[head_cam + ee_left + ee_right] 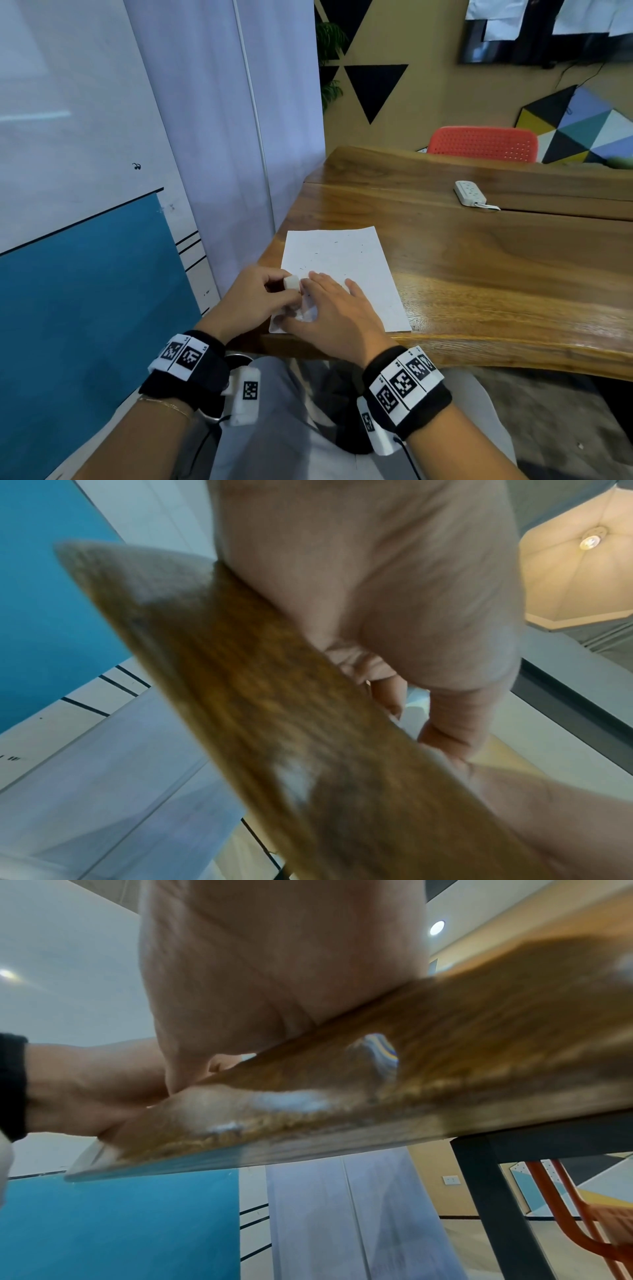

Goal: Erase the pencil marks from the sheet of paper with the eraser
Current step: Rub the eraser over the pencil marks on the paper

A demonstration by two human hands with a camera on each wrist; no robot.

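Note:
A white sheet of paper [346,270] with a few faint pencil marks lies at the near left corner of the wooden table [479,260]. My left hand [260,298] pinches a small white eraser [292,283] over the paper's left edge. My right hand [329,308] lies flat on the lower part of the sheet, fingers spread and straight, right beside the eraser. In the left wrist view the palm [377,588] fills the frame above the table edge [274,723], and the eraser is hidden. The right wrist view shows the right palm [274,974] on the blurred table edge [377,1083].
A white power strip [470,193] lies further back on the table. A red chair [483,144] stands behind the far edge. A white curtain [222,120] and a blue-and-white wall panel [85,291] are close on the left. My lap is below the table's front edge.

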